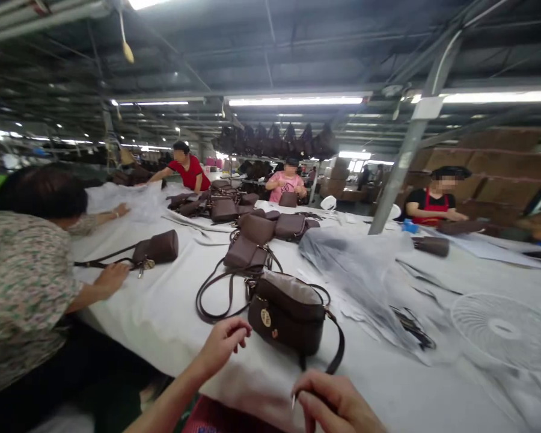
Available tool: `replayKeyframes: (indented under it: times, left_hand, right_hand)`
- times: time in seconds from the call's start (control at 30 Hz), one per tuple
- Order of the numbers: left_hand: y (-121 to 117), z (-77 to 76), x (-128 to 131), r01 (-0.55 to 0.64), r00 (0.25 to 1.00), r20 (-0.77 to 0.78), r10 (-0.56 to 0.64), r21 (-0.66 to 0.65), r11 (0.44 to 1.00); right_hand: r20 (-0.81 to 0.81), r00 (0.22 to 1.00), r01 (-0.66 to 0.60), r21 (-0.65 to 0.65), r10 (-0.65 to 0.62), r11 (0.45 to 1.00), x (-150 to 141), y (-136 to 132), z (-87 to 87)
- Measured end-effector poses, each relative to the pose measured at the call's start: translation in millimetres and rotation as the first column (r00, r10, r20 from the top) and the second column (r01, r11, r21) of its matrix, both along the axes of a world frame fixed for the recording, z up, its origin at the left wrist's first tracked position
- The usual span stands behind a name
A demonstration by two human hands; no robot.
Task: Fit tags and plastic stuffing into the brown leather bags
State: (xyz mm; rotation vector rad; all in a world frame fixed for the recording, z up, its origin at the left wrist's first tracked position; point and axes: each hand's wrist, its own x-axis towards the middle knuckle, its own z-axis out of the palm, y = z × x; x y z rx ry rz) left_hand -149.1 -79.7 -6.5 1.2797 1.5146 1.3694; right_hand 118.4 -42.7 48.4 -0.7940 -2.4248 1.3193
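Observation:
A dark brown handbag [288, 322] stands upright on the white-covered table in front of me. Its top is open on a pale lining, and an oval gold-coloured emblem is on its front. Just left of the bag's lower front, my left hand [220, 349] hovers with curled fingers and nothing visible in them. Below the bag, my right hand [336, 400] pinches the bag strap [338, 349], which loops down from the bag's right side. A thin pale tip sticks out at those fingertips; I cannot make out what it is.
More brown bags [246, 252] lie behind mine. Clear plastic sheeting [356, 270] and a white fan [505, 328] are at the right. A co-worker in a floral shirt [27, 288] sits close on the left, one hand near another bag [157, 248]. Several other people work farther back.

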Motion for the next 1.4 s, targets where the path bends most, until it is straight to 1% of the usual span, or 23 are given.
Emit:
replayKeyframes:
  times: [0.07, 0.1, 0.17, 0.23, 0.3, 0.33, 0.4, 0.5, 0.57, 0.6, 0.67, 0.73, 0.77, 0.83, 0.9, 1.0, 1.07, 1.13, 1.2, 1.3, 1.4]
  left_hand:
    - [13, 0.7, -5, -0.065, 0.996, 0.061, 0.064, 0.010, 0.998]
    - [20, 1.1, -8, -0.118, 0.993, 0.035, 0.117, 0.026, 0.993]
    - [37, 1.9, -14, -0.225, 0.969, -0.088, 0.229, 0.056, 0.973]
    - [55, 1.8, -22, -0.281, 0.937, -0.196, 0.288, 0.059, 0.958]
    - [72, -0.2, -29, -0.284, 0.929, -0.236, 0.285, 0.039, 0.958]
    - [79, -2.1, -32, -0.272, 0.933, -0.236, 0.270, 0.027, 0.962]
    - [91, -7.0, -35, -0.233, 0.947, -0.228, 0.227, 0.002, 0.972]
    - [101, -14.3, -37, -0.161, 0.976, -0.155, 0.153, -0.041, 0.986]
    - [104, -16.1, -38, -0.142, 0.988, -0.073, 0.138, -0.054, 0.988]
    - [105, -15.3, -39, -0.154, 0.988, -0.028, 0.153, -0.047, 0.987]
    - [107, -9.8, -43, -0.216, 0.974, 0.072, 0.215, -0.001, 0.976]
    - [112, 0.2, -48, -0.285, 0.947, 0.175, 0.271, 0.063, 0.956]
    - [115, 5.9, -49, -0.305, 0.934, 0.224, 0.280, 0.090, 0.948]
    - [122, 16.5, -50, -0.311, 0.915, 0.308, 0.262, 0.121, 0.943]
    - [128, 22.9, -47, -0.293, 0.897, 0.378, 0.227, 0.126, 0.948]
    - [131, 22.5, -40, -0.286, 0.860, 0.468, 0.202, 0.114, 0.951]
    - [129, 18.6, -38, -0.286, 0.835, 0.513, 0.196, 0.102, 0.953]
    - [126, 15.5, -40, -0.272, 0.818, 0.545, 0.182, 0.089, 0.958]
    - [123, 14.9, -46, -0.248, 0.808, 0.566, 0.163, 0.076, 0.966]
    - [122, 17.0, -55, -0.214, 0.799, 0.584, 0.144, 0.051, 0.976]
    - [126, 17.9, -60, -0.195, 0.785, 0.604, 0.139, 0.028, 0.980]
  right_hand:
    - [-0.008, 0.999, 0.043, 0.049, -0.043, 0.998, -5, 4, 14.2]
    - [-0.013, 0.998, 0.057, 0.075, -0.056, 0.996, -7, 6, 20.4]
    - [-0.011, 0.998, 0.070, 0.099, -0.070, 0.993, -11, 8, 29.8]
    - [-0.001, 0.997, 0.078, 0.110, -0.078, 0.991, -15, 11, 35.9]
    - [-0.004, 0.997, 0.081, 0.163, -0.082, 0.983, -22, 17, 40.0]
    - [-0.020, 0.997, 0.083, 0.218, -0.080, 0.972, -26, 21, 41.5]
    - [-0.066, 0.994, 0.109, 0.363, -0.091, 0.925, -36, 32, 43.2]
    - [-0.078, 0.984, 0.179, 0.532, -0.163, 0.827, -51, 52, 40.8]
    - [-0.024, 0.981, 0.169, 0.582, -0.191, 0.795, -59, 64, 35.4]
    - [0.004, 0.982, 0.148, 0.594, -0.187, 0.791, -62, 69, 32.0]
    - [0.031, 0.985, 0.114, 0.608, -0.167, 0.786, -64, 77, 25.1]
    - [0.014, 0.986, 0.119, 0.629, -0.165, 0.768, -64, 80, 20.1]
    - [-0.002, 0.985, 0.134, 0.646, -0.174, 0.751, -65, 81, 19.1]
    - [-0.031, 0.981, 0.161, 0.685, -0.193, 0.710, -69, 79, 20.5]
    - [-0.068, 0.977, 0.190, 0.714, -0.203, 0.674, -79, 76, 26.1]
    - [-0.089, 0.978, 0.193, 0.736, -0.190, 0.649, -106, 71, 38.4]
    - [-0.034, 0.979, 0.152, 0.779, -0.201, 0.608, -128, 73, 46.3]
    - [0.075, 0.969, 0.069, 0.829, -0.233, 0.554, -147, 80, 52.8]
    - [0.204, 0.940, -0.034, 0.852, -0.273, 0.522, -161, 91, 57.9]
    - [0.366, 0.878, -0.165, 0.837, -0.308, 0.522, -173, 108, 62.6]
    - [0.461, 0.833, -0.240, 0.798, -0.304, 0.552, -180, 121, 63.0]
